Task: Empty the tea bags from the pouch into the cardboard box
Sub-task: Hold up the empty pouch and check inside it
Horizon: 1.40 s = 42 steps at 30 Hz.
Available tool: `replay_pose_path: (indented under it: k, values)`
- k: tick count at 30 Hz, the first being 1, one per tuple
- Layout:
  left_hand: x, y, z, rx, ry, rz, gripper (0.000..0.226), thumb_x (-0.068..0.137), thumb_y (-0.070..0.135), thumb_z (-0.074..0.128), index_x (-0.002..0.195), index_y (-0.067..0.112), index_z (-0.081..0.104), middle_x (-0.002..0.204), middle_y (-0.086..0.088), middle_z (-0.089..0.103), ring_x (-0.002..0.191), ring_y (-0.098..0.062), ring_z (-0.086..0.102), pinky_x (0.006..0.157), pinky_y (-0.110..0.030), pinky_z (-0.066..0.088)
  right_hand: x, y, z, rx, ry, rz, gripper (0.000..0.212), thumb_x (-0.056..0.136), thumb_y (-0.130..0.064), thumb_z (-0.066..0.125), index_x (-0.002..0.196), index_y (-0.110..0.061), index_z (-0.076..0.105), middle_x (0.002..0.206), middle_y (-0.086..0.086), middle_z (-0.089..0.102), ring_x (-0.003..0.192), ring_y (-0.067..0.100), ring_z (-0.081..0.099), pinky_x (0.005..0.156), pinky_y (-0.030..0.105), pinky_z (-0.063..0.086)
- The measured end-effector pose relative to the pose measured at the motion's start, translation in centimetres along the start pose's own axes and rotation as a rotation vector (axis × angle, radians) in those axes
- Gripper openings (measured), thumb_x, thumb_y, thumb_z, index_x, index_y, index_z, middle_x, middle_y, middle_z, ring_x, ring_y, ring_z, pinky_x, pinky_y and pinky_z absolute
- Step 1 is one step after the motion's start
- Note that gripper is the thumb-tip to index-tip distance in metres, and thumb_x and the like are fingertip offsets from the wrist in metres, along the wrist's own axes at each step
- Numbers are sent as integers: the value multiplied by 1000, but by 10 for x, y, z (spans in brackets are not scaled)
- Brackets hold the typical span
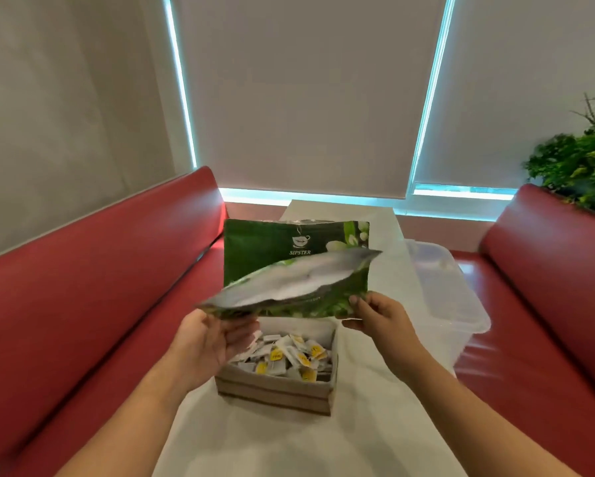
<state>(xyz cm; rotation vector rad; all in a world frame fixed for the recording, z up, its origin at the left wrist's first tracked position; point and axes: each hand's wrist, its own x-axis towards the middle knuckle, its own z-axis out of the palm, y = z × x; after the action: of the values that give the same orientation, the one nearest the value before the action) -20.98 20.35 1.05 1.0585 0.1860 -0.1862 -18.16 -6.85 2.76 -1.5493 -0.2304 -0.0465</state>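
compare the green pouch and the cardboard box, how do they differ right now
The green pouch is held up in the air by the left hand and right hand; the cardboard box rests on the white table. The pouch is glossy, green and flexible; the box is plain brown and rigid. The box shows a heap of tea bags; the pouch's contents are not visible. Both are open.

pouch (272, 256): green, held above cardboard box (275, 390) by left hand (206, 342) and right hand (375, 313)
box: filled with tea bags (289, 356), set on white table (289, 442)
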Motion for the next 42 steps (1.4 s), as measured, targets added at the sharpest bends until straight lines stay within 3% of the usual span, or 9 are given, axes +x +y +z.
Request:
replay_pose_path:
  k: [4, 7, 10, 15, 20, 27, 32, 35, 42]
  values:
    - [-19, 16, -38, -74, -151, -30, 62, 55, 21, 68, 113, 0, 57, 115, -23, 64, 103, -34, 65, 80, -47, 56, 10, 10, 39, 121, 69, 80, 24, 93, -5, 53, 69, -8, 50, 70, 7, 65, 67, 19, 69, 66, 30, 58]
    - [-28, 23, -74, 91, -16, -75, 86, 46, 42, 90, 117, 8, 57, 122, -14, 63, 110, -25, 63, 76, -48, 55, 13, 16, 80, 93, -9, 95, 24, 89, 7, 52, 76, -7, 38, 79, 14, 57, 75, 27, 66, 58, 26, 58]
    - [-34, 33, -107, 56, 142, 18, 61, 70, 54, 63, 121, 21, 57, 118, -12, 66, 106, -25, 64, 85, -48, 52, 11, 27, 124, 47, -151, 91, 29, 88, 15, 48, 82, -10, 35, 84, 12, 57, 74, 21, 63, 59, 28, 59]
    - [-49, 44, -175, 85, 407, 115, 24, 88, 23, 58, 110, 15, 65, 100, -9, 73, 75, -21, 72, 67, -37, 59, 2, 54, 189, -94, -410, 105, 30, 89, 4, 54, 95, -20, 38, 92, 13, 62, 76, 17, 60, 69, 38, 55]
    - [-83, 32, -251, 177, 514, 45, 26, 89, 9, 55, 115, 9, 63, 106, -17, 69, 74, -23, 72, 60, -34, 60, -10, 81, 260, -12, -403, 233, 52, 85, -10, 66, 123, -30, 37, 109, 10, 64, 87, 18, 68, 67, 30, 57]
    - [-142, -11, -345, 73, 695, -127, 24, 88, 32, 58, 104, 17, 68, 97, -14, 74, 79, -29, 72, 70, -49, 58, -39, 151, 365, -200, -535, 248, 51, 83, -6, 66, 128, -17, 45, 113, 0, 65, 106, 15, 62, 92, 38, 52]
    - [-188, -59, -408, -39, 972, -158, 14, 92, 29, 55, 96, 19, 65, 74, -8, 75, 58, -24, 71, 53, -36, 58, -85, 205, 423, -400, -729, 239, 81, 86, -16, 65, 148, -15, 14, 147, 7, 36, 134, 19, 37, 112, 37, 32]
    - [-200, -100, -437, -63, 1111, -222, 14, 95, 24, 51, 95, 16, 62, 79, -10, 72, 59, -24, 69, 60, -36, 52, -110, 242, 440, -512, -829, 175, 77, 87, -16, 63, 148, -13, 15, 152, 5, 25, 140, 15, 22, 114, 23, 17]
    - [-179, -224, -478, -92, 1171, -505, 18, 96, 17, 41, 85, 17, 56, 85, -8, 60, 75, -21, 55, 68, -35, 49, -135, 358, 440, -895, -814, 242, 74, 87, -27, 61, 147, -17, 19, 154, 10, 17, 140, 30, 18, 116, 39, 19]
